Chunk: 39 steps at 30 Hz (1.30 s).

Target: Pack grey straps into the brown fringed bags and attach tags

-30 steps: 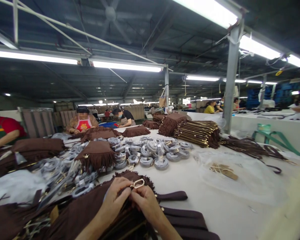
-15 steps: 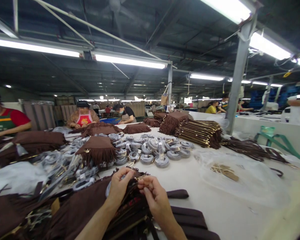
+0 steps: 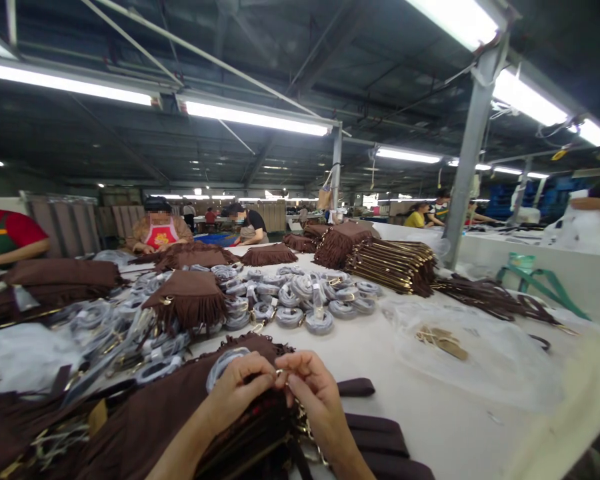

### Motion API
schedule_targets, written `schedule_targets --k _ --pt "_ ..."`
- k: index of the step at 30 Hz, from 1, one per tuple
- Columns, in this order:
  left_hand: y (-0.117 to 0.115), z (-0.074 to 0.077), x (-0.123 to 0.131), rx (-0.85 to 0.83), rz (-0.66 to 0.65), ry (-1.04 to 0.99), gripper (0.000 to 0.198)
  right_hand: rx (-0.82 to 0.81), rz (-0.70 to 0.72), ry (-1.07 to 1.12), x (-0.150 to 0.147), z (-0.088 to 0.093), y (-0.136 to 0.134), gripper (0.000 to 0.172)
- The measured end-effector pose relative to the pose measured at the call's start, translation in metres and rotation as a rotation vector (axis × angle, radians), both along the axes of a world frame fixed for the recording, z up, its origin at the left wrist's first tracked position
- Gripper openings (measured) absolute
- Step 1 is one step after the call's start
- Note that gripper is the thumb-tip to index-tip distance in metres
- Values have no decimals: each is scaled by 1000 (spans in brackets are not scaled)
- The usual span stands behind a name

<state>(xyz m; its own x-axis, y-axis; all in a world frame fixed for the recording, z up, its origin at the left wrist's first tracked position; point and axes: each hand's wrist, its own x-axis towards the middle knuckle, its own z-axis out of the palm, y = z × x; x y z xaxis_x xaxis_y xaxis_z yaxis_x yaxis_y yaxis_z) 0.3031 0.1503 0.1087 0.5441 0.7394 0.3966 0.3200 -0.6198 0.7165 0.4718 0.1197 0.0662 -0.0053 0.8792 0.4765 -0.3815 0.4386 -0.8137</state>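
Observation:
My left hand point(image 3: 243, 387) and my right hand point(image 3: 313, 393) meet over a pile of brown bags point(image 3: 175, 393), each with thumb and fingers pinched. A small shiny metal fitting point(image 3: 280, 373) shows between the fingertips; its exact kind is too small to tell. Beside my left hand, on the top bag, lies a coiled strap point(image 3: 225, 367) in clear wrap. Gold-coloured zips and chain show below my wrists. Just beyond the hands are many wrapped coiled straps point(image 3: 290, 317) and a brown fringed bag point(image 3: 187, 293).
Stacked fringed bags with gold zips point(image 3: 393, 267) stand at the back right. Loose brown straps point(image 3: 490, 300) lie beside them. A clear plastic bag point(image 3: 505, 360) with brown tags point(image 3: 443, 341) rests on the white table point(image 3: 430, 420). Several people work beyond, near a metal post point(image 3: 473, 147).
My hands have drawn together, and the left fingertips now meet the right ones at the metal fitting. The coiled strap beside the left hand shows more. The view has shifted slightly right.

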Motion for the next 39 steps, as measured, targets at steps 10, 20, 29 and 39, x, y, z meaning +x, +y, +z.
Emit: schedule_targets --k 10,20,29,39 --pt "3 -7 1 -63 66 -67 31 -223 -40 14 0 -7 15 51" --pt "0 -11 6 30 43 79 37 -264 3 46 -4 -5 13 44" --pt "1 -4 7 -49 -46 -54 27 -186 -92 -129 -2 -9 12 47" --pt "-3 2 9 -29 -25 34 27 -91 -129 -287 -2 -15 12 37"
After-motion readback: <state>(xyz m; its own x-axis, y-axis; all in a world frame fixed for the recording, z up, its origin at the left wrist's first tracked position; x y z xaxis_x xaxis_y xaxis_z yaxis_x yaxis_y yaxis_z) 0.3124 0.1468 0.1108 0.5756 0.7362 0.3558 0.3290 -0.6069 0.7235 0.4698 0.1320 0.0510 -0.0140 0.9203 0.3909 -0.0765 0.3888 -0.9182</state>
